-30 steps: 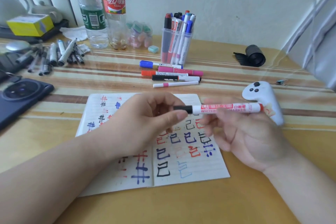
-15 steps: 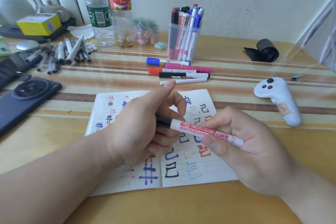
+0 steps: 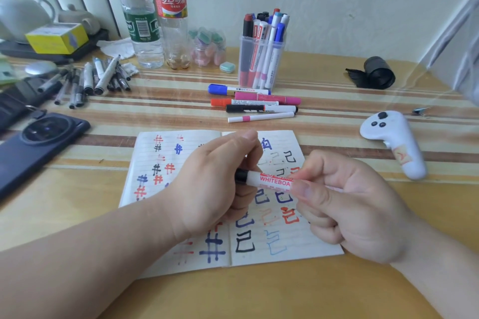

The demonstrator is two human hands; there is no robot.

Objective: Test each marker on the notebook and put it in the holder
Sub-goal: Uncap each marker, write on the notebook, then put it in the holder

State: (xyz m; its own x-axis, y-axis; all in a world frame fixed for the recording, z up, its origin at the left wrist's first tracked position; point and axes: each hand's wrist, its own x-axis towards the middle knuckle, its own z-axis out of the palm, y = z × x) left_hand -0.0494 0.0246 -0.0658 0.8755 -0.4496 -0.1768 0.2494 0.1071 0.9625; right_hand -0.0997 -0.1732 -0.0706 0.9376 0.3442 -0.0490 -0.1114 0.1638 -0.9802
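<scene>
Phone [image 3: 39, 142], dark, lies lens-up on the counter [image 3: 259, 300] at nine o'clock of the view. Loose grey pens [image 3: 88, 80] lie heaped at ten o'clock, with a yellow box [image 3: 57, 37] behind them. Two plastic bottles stand at eleven o'clock, a green-labelled water bottle [image 3: 140, 23] and a red-labelled cola bottle [image 3: 172, 21] just beside it.

Notebook [image 3: 311, 241] lies open at centre, and both pages carry coloured test characters. Left hand [image 3: 215, 189] hovers over the notebook's fold, its grip curled round the black cap end of a whiteboard marker [image 3: 269, 181]. The marker lies roughly level above the right page. Whether it touches the paper cannot be told. Right hand [image 3: 357, 210], at four o'clock of the marker, has its grip pinched on the white barrel, thumb across the red lettering.

Clear plastic holder [image 3: 261, 65] stands at twelve o'clock of the notebook with stored markers [image 3: 269, 41] upright in it. Five loose markers [image 3: 256, 105] lie side by side just in front of it. White controller [image 3: 396, 142] lies at three o'clock, and a black roll [image 3: 375, 72] at two o'clock.
</scene>
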